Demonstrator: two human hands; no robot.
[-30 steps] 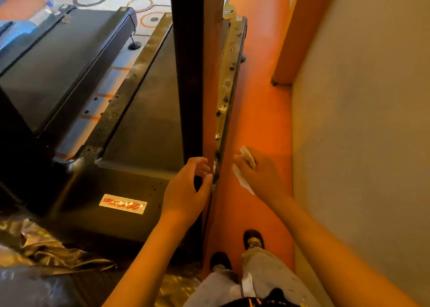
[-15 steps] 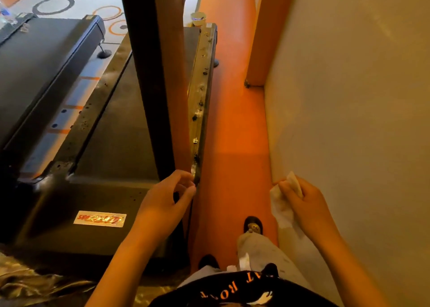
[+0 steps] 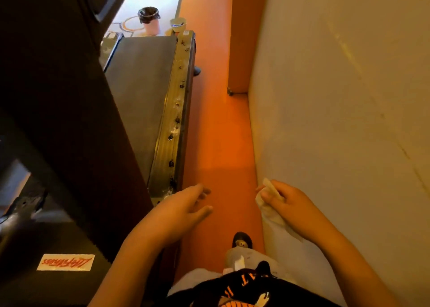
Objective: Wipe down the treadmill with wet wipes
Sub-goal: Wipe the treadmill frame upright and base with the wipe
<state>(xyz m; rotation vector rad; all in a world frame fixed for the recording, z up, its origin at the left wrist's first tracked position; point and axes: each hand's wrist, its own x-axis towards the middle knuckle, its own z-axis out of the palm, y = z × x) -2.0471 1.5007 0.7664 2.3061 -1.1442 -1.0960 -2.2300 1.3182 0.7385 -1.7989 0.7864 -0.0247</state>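
The treadmill (image 3: 139, 78) lies on the left, its dark belt running away from me. Its metal side rail (image 3: 173, 125) is spotted with grime. A dark upright post (image 3: 69, 97) rises over the belt on the left. My left hand (image 3: 183, 206) hovers just right of the rail's near end with fingers loosely spread, holding nothing. My right hand (image 3: 283, 197) is over the floor near the wall and pinches a crumpled white wet wipe (image 3: 267, 198), which hangs below the fingers.
An orange floor strip (image 3: 216, 132) runs between the treadmill and a beige wall (image 3: 337, 97) on the right. A lined bin (image 3: 150, 19) and a small tub (image 3: 178, 25) stand beyond the treadmill's far end. My shoe (image 3: 242, 239) is on the floor below.
My left hand has let go of the upright post and moved right, opening. My right hand drew back from the rail toward the wall with the wipe. The view swung right.
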